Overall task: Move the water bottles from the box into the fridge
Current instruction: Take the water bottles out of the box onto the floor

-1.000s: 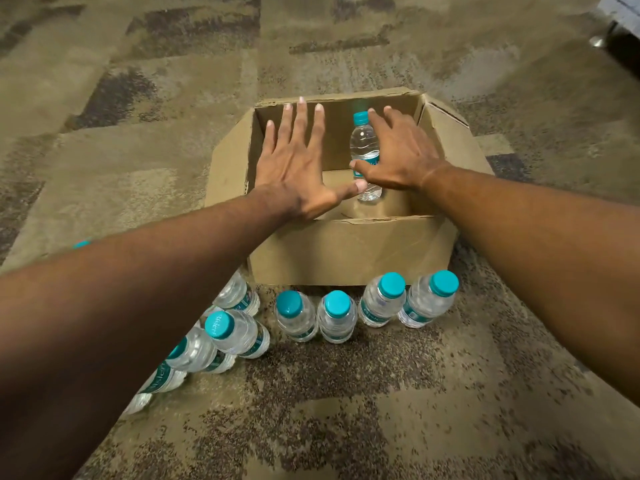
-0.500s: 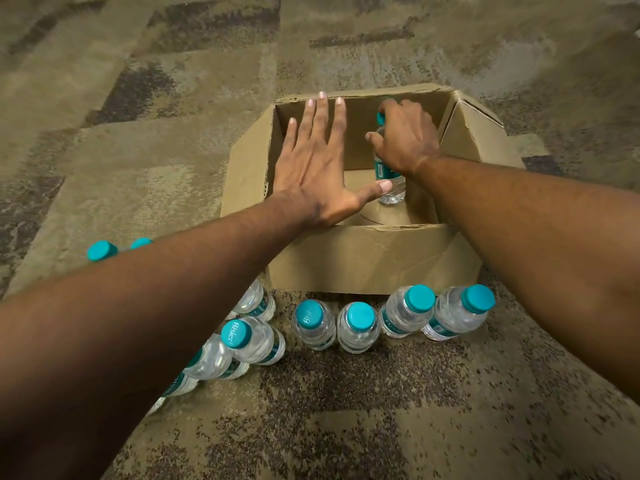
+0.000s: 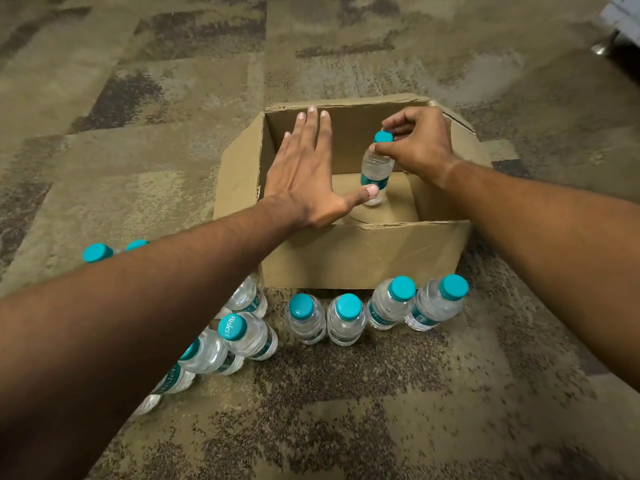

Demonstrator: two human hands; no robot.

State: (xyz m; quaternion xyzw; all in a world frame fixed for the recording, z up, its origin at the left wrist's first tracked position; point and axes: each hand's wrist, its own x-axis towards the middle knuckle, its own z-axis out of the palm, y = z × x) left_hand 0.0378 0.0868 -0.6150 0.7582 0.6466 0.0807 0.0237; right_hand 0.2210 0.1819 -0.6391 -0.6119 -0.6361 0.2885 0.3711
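An open cardboard box [image 3: 363,252] sits on the carpet. Inside it stands one clear water bottle [image 3: 375,168] with a teal cap. My right hand [image 3: 420,143] grips that bottle by its neck and cap, holding it upright above the box floor. My left hand [image 3: 304,171] hovers flat over the box's left half, fingers spread, its thumb tip in front of the bottle's lower part. Several more teal-capped bottles [image 3: 346,318] stand in a row on the floor before the box, and others [image 3: 247,336] run under my left forearm.
Patterned brown carpet [image 3: 415,410] surrounds the box. Two teal caps [image 3: 97,252] peek out beyond my left forearm. A metal furniture leg [image 3: 602,46] and a pale object show at the top right corner. No fridge is in view.
My right hand has shifted from the bottle's body up to its neck and cap, and the bottle has risen slightly. My left hand stays spread over the box.
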